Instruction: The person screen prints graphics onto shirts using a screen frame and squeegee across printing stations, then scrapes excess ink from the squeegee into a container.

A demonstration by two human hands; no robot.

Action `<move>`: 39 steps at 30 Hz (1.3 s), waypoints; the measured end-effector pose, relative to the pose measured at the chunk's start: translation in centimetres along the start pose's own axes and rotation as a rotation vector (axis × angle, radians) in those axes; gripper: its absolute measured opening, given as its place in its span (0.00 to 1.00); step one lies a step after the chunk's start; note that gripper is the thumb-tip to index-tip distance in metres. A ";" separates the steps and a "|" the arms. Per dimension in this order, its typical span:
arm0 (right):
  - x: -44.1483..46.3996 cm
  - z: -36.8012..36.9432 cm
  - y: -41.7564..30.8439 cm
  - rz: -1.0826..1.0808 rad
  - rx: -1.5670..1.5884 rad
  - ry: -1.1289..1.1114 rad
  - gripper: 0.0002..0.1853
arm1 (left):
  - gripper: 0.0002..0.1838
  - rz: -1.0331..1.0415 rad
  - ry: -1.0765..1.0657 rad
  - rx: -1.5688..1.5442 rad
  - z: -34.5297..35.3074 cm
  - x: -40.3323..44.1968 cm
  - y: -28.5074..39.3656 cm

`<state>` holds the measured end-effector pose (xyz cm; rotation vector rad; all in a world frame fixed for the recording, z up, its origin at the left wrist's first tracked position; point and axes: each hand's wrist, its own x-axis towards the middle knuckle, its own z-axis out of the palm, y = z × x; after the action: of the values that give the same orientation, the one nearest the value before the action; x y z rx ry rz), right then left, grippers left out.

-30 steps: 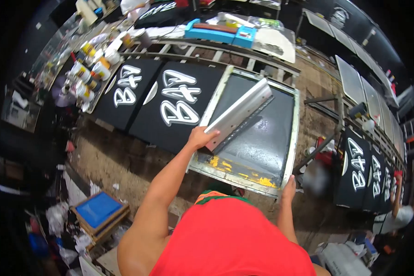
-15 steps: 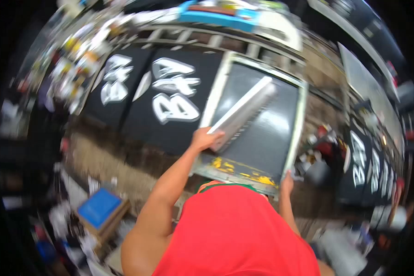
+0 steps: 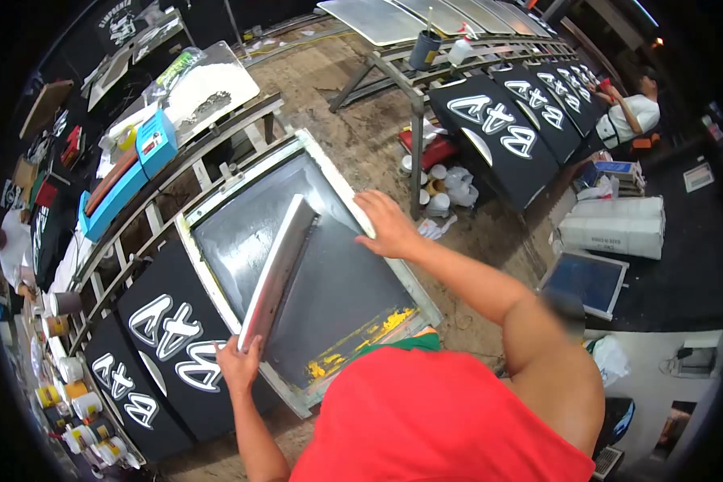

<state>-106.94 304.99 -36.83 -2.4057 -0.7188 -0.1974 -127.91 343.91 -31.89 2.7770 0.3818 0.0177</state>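
My left hand (image 3: 239, 363) is closed around the near end of a long squeegee (image 3: 277, 269) with a pale upper edge. The squeegee slants across a screen-printing frame (image 3: 209, 273), over its dark mesh (image 3: 337, 265). Yellow smears (image 3: 361, 341) mark the mesh at the near end. On the frame's right rail is my right hand (image 3: 390, 225), fingers and thumb gripping it about midway along. Left of the frame lies a black printed panel (image 3: 169, 321) with white lettering, and a second such panel (image 3: 120, 394) sits beyond it.
A blue tray (image 3: 128, 177) stands behind the slatted rack (image 3: 145, 229). Several tubs (image 3: 80, 410) crowd the left side. Across the aisle, more black panels (image 3: 498, 128) lie on another rack, near a seated person (image 3: 631, 112). A wrapped bundle (image 3: 614, 226) rests at right.
My view has swung to the right and sharpened. My right hand has shifted from the frame's near corner farther up its right rail. The squeegee stays in my left hand.
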 end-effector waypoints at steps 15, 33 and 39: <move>22.4 9.1 4.6 -0.150 -0.211 -0.299 0.22 | 0.21 0.249 -0.058 0.343 1.8 28.0 -3.8; -14.4 3.4 -3.4 0.154 -0.098 -0.641 0.27 | 0.35 0.134 -0.310 0.202 5.3 -8.7 -1.0; 8.5 9.8 2.0 -0.018 -0.191 -0.301 0.27 | 0.28 0.198 0.036 0.318 5.4 14.2 -3.8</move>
<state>-98.98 313.33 -43.10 -2.6447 -0.8906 0.0965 -114.86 349.33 -38.68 3.1227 0.1239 0.0598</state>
